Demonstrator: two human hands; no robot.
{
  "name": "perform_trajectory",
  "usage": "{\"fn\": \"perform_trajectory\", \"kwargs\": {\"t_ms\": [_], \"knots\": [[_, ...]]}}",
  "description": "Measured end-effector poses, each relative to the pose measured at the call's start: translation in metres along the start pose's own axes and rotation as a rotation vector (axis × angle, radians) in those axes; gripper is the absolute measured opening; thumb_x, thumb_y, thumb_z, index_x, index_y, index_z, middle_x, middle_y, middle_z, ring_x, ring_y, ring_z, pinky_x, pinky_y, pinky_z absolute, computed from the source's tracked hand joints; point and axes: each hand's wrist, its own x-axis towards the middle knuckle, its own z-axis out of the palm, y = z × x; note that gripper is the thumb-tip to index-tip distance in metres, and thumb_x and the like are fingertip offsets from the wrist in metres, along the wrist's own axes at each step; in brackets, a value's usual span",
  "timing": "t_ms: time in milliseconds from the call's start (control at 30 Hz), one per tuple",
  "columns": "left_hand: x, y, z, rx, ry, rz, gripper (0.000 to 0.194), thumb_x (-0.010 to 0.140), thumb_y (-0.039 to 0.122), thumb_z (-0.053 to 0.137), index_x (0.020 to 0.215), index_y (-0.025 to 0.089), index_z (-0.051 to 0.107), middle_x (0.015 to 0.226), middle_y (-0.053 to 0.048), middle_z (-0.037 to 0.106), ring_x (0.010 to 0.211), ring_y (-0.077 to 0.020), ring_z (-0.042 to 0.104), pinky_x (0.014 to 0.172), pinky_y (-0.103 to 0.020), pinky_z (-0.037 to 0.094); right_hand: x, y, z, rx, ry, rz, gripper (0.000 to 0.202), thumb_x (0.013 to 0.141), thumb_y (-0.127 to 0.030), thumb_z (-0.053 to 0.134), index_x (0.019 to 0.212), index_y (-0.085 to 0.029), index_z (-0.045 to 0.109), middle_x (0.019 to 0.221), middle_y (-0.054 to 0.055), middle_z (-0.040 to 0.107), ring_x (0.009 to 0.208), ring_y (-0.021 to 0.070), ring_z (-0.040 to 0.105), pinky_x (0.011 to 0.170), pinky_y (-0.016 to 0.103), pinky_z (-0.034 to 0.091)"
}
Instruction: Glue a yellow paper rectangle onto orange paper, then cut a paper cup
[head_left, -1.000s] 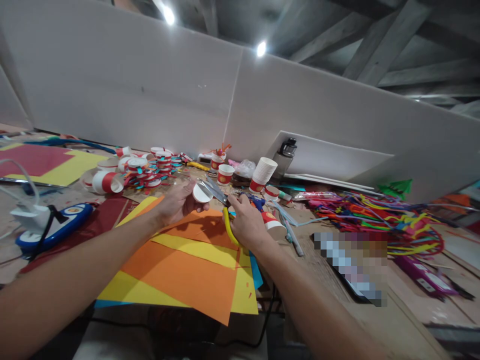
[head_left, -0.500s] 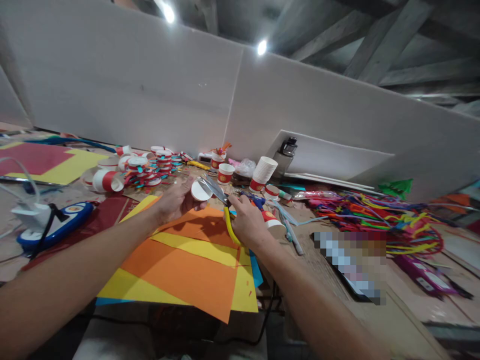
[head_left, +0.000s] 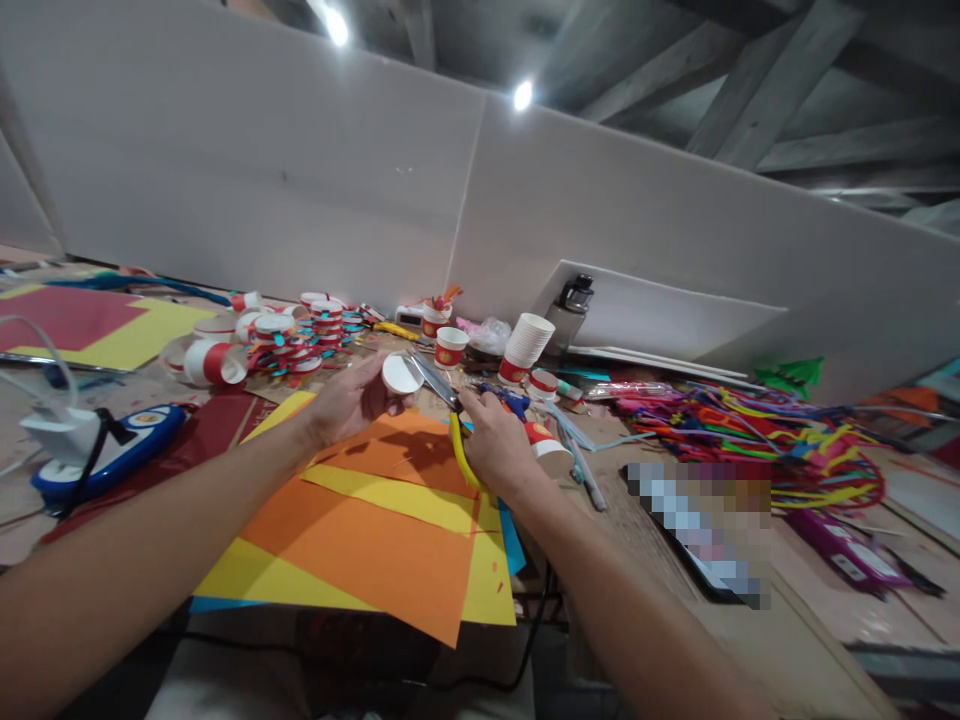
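Note:
My left hand [head_left: 351, 402] is closed around a white paper cup piece [head_left: 402, 373], its round face turned toward me. In my right hand [head_left: 493, 440] is a pair of scissors [head_left: 433, 383] with yellow handles, the fingers wrapped round the grips. The metal blades point up and left, at the right edge of the cup piece; whether they touch it I cannot tell. Below both hands lie orange [head_left: 367, 540] and yellow sheets of paper. A red-and-white paper cup [head_left: 551, 450] lies on its side just right of my right hand.
Cut cup rings [head_left: 277, 340] are piled at the back left. A cup stack [head_left: 525, 350], a single cup [head_left: 451, 347] and a dark bottle [head_left: 570, 315] stand behind. Colourful pipe cleaners [head_left: 750, 435] and a blurred phone-like slab [head_left: 697, 530] lie right. A blue-edged power strip [head_left: 112, 455] lies left.
The scissor blades have shifted slightly right, from across the cup piece's face to its right edge. My hands otherwise stay nearly in place.

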Motion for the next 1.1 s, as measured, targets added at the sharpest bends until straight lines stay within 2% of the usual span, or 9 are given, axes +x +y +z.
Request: {"fn": "perform_trajectory", "kwargs": {"t_ms": [200,467,733,867,1100], "knots": [[0.0002,-0.0078,-0.0039,0.002,-0.004,-0.041,0.023,0.093,0.032,0.050,0.092,0.012,0.061,0.077,-0.008,0.065,0.061,-0.0163,0.063,0.049,-0.024,0.047,0.0008,-0.0010,0.0017,0.022,0.055,-0.020,0.038,0.090,-0.038,0.046,0.126,-0.026,0.050,0.111,0.009,0.055,0.083,0.0220,0.062,0.064,0.030,0.044],[-0.0001,-0.0076,-0.0051,-0.025,0.014,-0.056,0.027,0.095,0.033,0.048,0.086,0.012,0.062,0.077,-0.007,0.067,0.058,-0.0146,0.061,0.049,-0.024,0.049,0.0005,0.0016,0.0028,0.028,0.065,-0.041,0.038,0.089,-0.034,0.046,0.126,-0.026,0.049,0.111,0.008,0.056,0.079,0.0213,0.062,0.063,0.030,0.044],[-0.0003,-0.0027,-0.0035,0.058,0.046,-0.082,0.038,0.096,0.041,0.043,0.094,0.009,0.063,0.081,-0.013,0.069,0.054,-0.0144,0.060,0.045,-0.023,0.045,-0.0011,0.0009,0.0015,0.028,0.054,-0.047,0.039,0.090,-0.035,0.045,0.127,-0.026,0.050,0.110,0.009,0.058,0.083,0.0233,0.063,0.066,0.031,0.046],[0.0001,-0.0019,-0.0012,0.036,0.058,-0.074,0.039,0.095,0.043,0.043,0.100,0.010,0.062,0.083,-0.012,0.069,0.059,-0.0160,0.062,0.046,-0.023,0.045,-0.0004,0.0009,0.0023,0.027,0.033,-0.029,0.041,0.091,-0.034,0.042,0.130,-0.027,0.048,0.113,0.009,0.059,0.085,0.0236,0.063,0.069,0.032,0.046],[0.0007,-0.0021,-0.0017,0.004,0.029,-0.036,0.027,0.094,0.034,0.047,0.097,0.011,0.062,0.081,-0.009,0.067,0.059,-0.0151,0.061,0.048,-0.023,0.045,-0.0003,0.0011,0.0018,0.034,0.031,-0.019,0.042,0.091,-0.036,0.042,0.131,-0.026,0.047,0.113,0.009,0.058,0.085,0.0237,0.063,0.067,0.032,0.046]]}}
